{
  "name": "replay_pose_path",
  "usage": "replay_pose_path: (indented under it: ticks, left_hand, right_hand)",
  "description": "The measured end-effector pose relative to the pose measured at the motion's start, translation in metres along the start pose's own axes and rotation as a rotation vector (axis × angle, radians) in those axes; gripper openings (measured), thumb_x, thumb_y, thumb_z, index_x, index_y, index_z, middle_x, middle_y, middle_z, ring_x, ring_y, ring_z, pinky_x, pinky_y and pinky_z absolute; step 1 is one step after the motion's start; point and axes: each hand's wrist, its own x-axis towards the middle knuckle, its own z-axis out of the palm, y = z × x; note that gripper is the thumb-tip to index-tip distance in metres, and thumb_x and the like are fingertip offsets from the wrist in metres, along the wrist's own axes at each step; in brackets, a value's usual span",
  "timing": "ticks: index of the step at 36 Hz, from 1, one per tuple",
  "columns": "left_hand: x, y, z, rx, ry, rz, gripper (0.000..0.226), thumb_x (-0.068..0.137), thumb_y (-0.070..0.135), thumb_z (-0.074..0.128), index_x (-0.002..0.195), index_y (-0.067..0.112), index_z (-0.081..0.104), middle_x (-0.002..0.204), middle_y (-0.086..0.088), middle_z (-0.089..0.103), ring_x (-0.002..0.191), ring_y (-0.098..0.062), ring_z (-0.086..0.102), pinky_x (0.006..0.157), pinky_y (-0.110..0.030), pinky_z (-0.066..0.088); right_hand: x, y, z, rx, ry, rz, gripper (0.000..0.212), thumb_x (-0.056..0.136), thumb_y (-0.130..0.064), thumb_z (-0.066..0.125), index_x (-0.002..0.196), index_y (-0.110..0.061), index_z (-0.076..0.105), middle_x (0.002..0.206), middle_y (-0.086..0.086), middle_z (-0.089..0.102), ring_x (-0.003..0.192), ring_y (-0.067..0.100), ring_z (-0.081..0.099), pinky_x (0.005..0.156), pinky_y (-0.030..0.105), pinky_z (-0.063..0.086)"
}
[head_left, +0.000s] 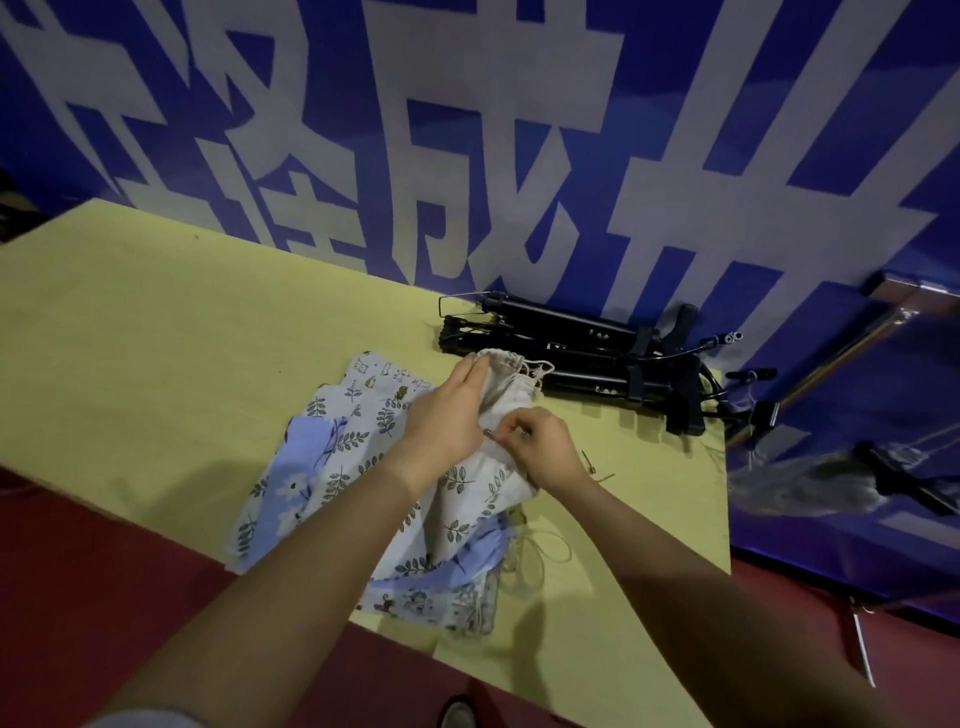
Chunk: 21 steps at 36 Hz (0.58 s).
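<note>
A plain cream drawstring bag lies on top of a pile of printed cloth bags on a yellow table. My left hand lies on the cream bag with its fingers stretched toward the gathered mouth. My right hand pinches a small metal piece, perhaps a pin, against the bag's cloth just beside the left hand. The pile shows leaf prints, a blue flowered cloth and an animal print at the near edge.
Folded black tripods lie at the table's far right edge by the blue banner wall. Loose string trails right of the pile, and small pins lie near my right wrist. Red floor runs below the table's near edge.
</note>
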Motion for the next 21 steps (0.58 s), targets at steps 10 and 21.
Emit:
replay_pose_path:
  ticks: [10, 21]
  left_hand:
    - [0.012, 0.012, -0.014, 0.04, 0.074, -0.014, 0.086, 0.084, -0.002, 0.05, 0.152, 0.023, 0.004, 0.16, 0.006, -0.001, 0.095, -0.027, 0.062, 0.06, -0.032, 0.043]
    - [0.035, 0.019, 0.005, -0.008, -0.014, -0.041, 0.08, 0.085, 0.001, 0.052, 0.151, 0.019, 0.011, 0.158, 0.003, 0.011, 0.11, -0.029, 0.057, 0.065, -0.035, 0.046]
  right_hand:
    - [0.015, -0.004, -0.021, -0.501, -0.065, -0.103, 0.071, 0.082, -0.022, 0.07, 0.141, -0.013, 0.03, 0.127, 0.014, 0.032, 0.097, 0.036, 0.055, 0.07, 0.044, 0.053]
    - [0.03, 0.007, -0.044, -0.252, 0.007, -0.099, 0.019, 0.088, -0.016, 0.059, 0.105, -0.01, 0.066, 0.105, 0.003, 0.041, 0.097, 0.019, 0.05, 0.092, 0.04, 0.047]
